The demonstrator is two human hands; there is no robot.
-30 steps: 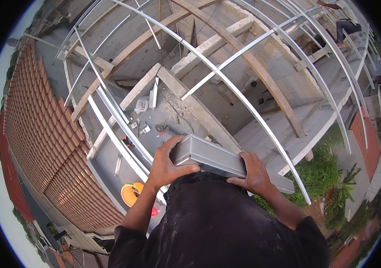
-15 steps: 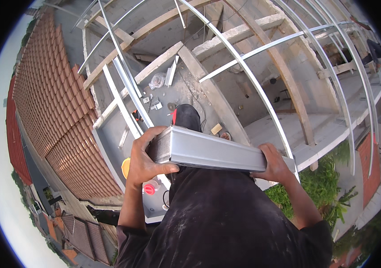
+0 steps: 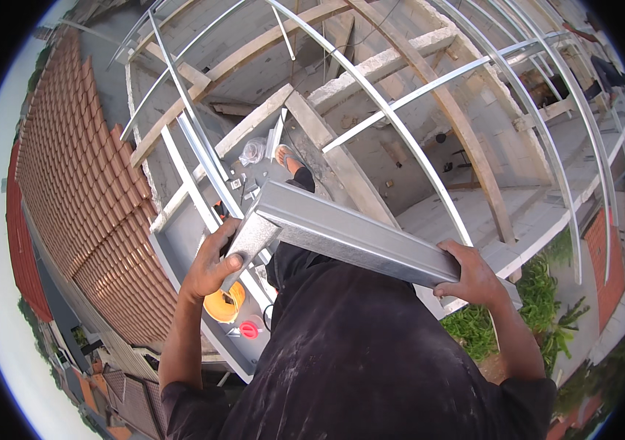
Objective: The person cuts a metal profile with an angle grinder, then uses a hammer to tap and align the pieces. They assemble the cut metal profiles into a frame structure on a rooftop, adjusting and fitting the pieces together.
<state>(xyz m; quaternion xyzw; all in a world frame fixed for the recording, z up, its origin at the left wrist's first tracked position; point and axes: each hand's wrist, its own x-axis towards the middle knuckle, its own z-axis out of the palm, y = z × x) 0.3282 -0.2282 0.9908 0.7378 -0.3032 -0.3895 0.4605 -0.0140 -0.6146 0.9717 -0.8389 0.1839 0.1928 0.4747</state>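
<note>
A long silver metal channel (image 3: 356,236) lies slantwise across the front of my body, its left end higher. My left hand (image 3: 212,265) grips an angled metal part at that end, thumb on the near side and fingers mostly hidden behind. Whether this part is a separate piece, I cannot tell. Near the other end, my right hand (image 3: 472,275) clasps the channel, with the thumb below and fingers over the top. My foot in a sandal (image 3: 285,155) shows beyond the channel, on the dusty floor.
Thin silver roof battens (image 3: 393,121) and wooden beams (image 3: 466,139) span the open structure ahead. To the left slopes a tiled roof (image 3: 85,198). A yellow round object (image 3: 221,306) and a red-lidded container (image 3: 249,329) sit low beside me. Green plants (image 3: 532,315) grow far below at right.
The channel has tilted, its left end rising and its right end dropping, and the angled part now shows. My left hand moved left and down; my right shifted right. My foot came into view.
</note>
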